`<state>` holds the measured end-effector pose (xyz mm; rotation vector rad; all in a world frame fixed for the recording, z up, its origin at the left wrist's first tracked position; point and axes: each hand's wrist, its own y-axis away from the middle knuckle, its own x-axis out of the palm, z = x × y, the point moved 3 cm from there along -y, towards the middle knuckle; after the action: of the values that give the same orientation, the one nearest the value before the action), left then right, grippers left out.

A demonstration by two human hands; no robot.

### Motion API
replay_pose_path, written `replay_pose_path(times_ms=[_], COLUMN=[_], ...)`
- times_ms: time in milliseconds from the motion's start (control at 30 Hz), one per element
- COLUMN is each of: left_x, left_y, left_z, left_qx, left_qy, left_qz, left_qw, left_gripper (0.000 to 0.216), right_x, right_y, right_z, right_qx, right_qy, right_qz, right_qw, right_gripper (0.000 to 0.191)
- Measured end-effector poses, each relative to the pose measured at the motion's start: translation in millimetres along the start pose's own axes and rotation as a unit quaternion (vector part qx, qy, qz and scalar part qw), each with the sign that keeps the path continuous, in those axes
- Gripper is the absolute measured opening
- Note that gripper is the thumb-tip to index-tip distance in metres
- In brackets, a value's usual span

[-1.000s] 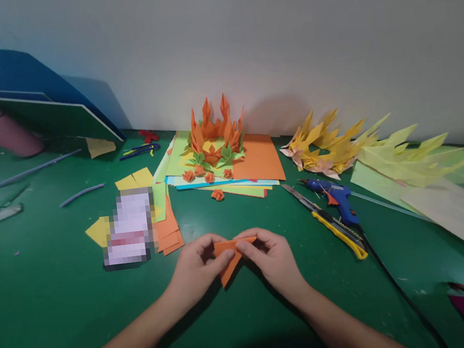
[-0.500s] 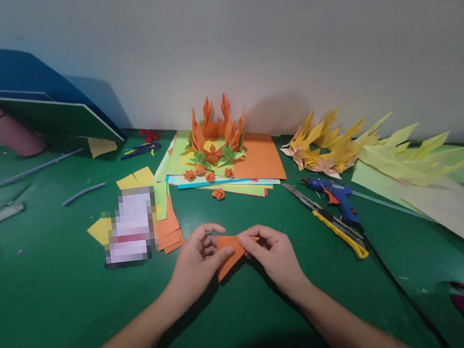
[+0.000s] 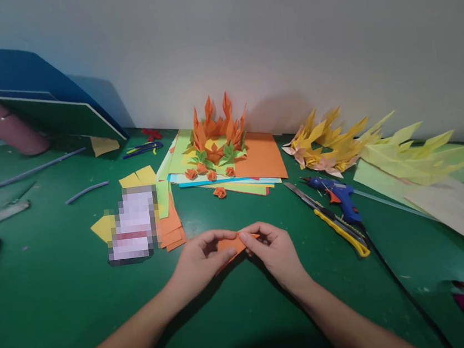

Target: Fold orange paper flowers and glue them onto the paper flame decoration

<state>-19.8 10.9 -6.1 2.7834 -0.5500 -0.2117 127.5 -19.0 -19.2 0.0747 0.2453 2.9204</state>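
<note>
A small folded piece of orange paper (image 3: 228,245) is held between my two hands, above the green table. My left hand (image 3: 198,261) grips its left part, thumb on top and forefinger reaching along the upper edge. At the paper's right corner, my right hand (image 3: 272,250) pinches it with thumb and forefinger. The fingers behind the paper are partly hidden. Beyond the hands lies a small orange paper flower (image 3: 219,192). Further back, an orange paper crown (image 3: 228,121) with green leaves stands on stacked coloured sheets (image 3: 261,154).
Left of the hands are a blurred-out phone (image 3: 134,224) and orange paper slips (image 3: 172,236). To the right lie a yellow utility knife (image 3: 339,229) and a blue glue gun (image 3: 339,195) with its cord. Yellow paper crowns (image 3: 329,140) rest behind them. A pink bottle (image 3: 13,129) leans far left.
My left forefinger has come down along the paper's top edge toward my right fingers. The paper now shows a narrower face, tilted or folded further. The view has shifted slightly.
</note>
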Motion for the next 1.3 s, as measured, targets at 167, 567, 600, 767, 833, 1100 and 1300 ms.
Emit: replay_pose_path(times_ms=[167,567,600,767,833,1100,1300], left_x=[2,0,-1,-3,-5,-6,-6], left_y=[0,1,1,-2,-4,-2,0], left_z=[0,1,0,5,7,7,-2], left_qx=[-0.043,-0.08,-0.067,-0.067,-0.074,-0.142,-0.178], left_qy=[0.058,0.106,0.094,0.083,0.105,0.23,0.293], left_qz=[0.02,0.033,0.024,0.018,0.021,0.083,0.143], left_qw=[0.997,0.991,0.993,0.994,0.991,0.959,0.928], left_gripper=[0.037,0.036,0.033,0.027,0.027,0.046,0.054], right_x=[1,0,0,0,0,-5,-6], right_y=[-2,-1,-1,0,0,-2,-3], right_z=[-1,-2,-1,0,-2,-5,-7], right_qx=[0.012,-0.014,-0.019,-0.026,-0.023,-0.05,-0.032], right_qy=[-0.016,-0.044,-0.044,-0.053,-0.065,-0.048,-0.079], right_qz=[0.018,0.066,0.071,0.094,0.089,0.05,0.045], right_qw=[1.0,0.997,0.996,0.994,0.994,0.996,0.995], right_gripper=[0.025,0.024,0.022,0.015,0.014,0.012,0.012])
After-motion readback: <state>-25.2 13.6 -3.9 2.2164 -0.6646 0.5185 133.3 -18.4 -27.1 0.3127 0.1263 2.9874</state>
